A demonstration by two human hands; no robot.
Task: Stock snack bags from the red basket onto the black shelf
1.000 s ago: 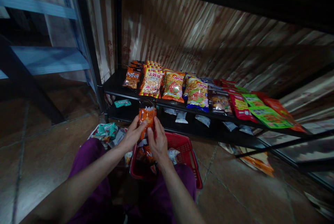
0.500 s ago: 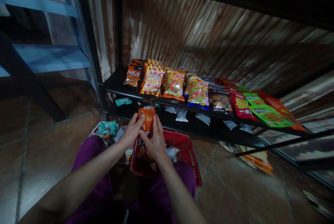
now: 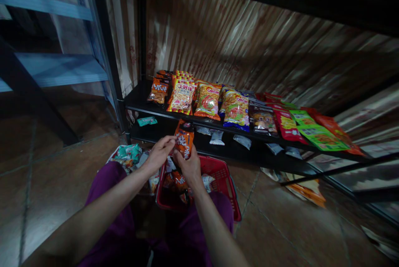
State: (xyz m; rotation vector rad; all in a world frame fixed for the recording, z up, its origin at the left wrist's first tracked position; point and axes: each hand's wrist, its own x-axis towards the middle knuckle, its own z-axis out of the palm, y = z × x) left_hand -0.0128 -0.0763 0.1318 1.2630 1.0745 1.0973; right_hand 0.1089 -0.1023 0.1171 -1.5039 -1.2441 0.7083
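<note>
- One orange-and-black snack packet, in the head view, is at eleven o'clock from the red basket, held by the right hand.
- The left hand is at its eight o'clock; whether these fingers grip, I cannot tell.
- The packet is probably light, soft, slippery, with crushable contents; side edges seem the safest hold.
- Its lower end is hidden.

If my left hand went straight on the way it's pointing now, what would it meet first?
Most likely the orange snack packet held in your right hand. Your left hand has its fingertips right by the packet's left edge; whether they touch is unclear.
</note>
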